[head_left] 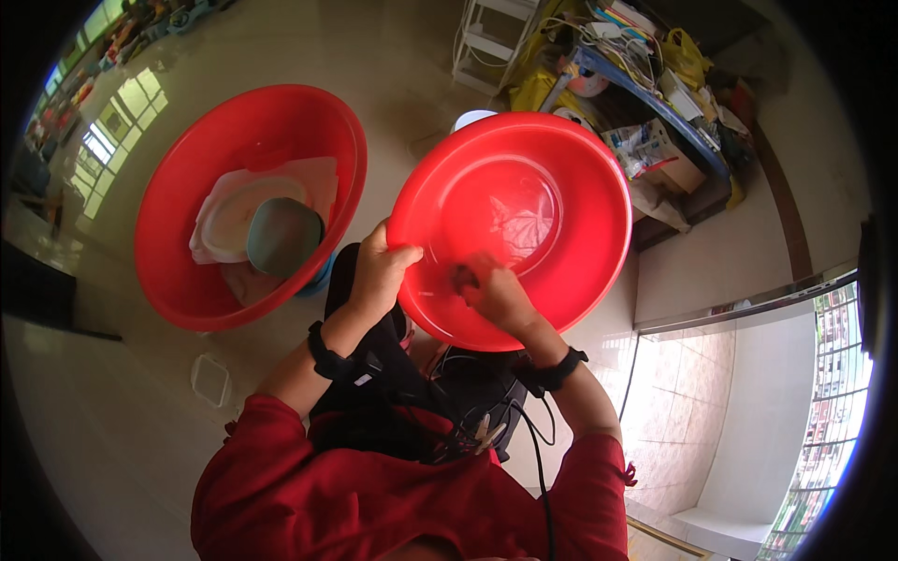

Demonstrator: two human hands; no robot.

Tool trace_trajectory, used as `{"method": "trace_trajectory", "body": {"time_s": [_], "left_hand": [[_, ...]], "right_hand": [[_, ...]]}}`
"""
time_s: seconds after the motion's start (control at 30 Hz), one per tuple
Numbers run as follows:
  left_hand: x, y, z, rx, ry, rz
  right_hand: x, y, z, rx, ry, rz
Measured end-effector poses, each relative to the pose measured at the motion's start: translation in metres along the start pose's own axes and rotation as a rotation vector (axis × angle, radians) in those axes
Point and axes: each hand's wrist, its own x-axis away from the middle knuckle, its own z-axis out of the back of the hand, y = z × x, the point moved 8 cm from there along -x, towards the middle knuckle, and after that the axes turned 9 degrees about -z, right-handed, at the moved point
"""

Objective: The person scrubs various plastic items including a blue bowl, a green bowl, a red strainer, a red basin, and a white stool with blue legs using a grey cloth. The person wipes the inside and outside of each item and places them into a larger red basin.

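A red plastic basin [582,266] is tilted up in front of me. My left hand [384,270] grips its left rim, with the thumb on the inner side. Inside the lower part of the basin, my right hand [494,291] is closed around a small dark item [464,278], blurred, against the wall; what it is I cannot tell. To the left stands a second, larger red basin [168,231]. It holds a grey-green plastic container [284,235] and whitish pieces [217,210], perhaps trays or lids.
A white-rimmed vessel [473,118] shows behind the held basin. A white shelf rack [484,52] and a cluttered blue-edged table [645,95] stand beyond. On the floor at left lies a pale rectangular lid or tray [210,380]. Black cables [537,449] hang at my lap.
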Motion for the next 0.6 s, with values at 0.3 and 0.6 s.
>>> {"method": "trace_trajectory", "body": {"time_s": [0.3, 0.6], "left_hand": [[0.012, 0.001, -0.031, -0.348, -0.168, -0.110], [-0.007, 0.005, 0.020, 0.096, 0.043, 0.054]], "right_hand": [[-0.001, -0.101, 0.115, 0.204, 0.652, 0.314], [0.023, 0.010, 0.170, 0.537, 0.849, -0.208]]}}
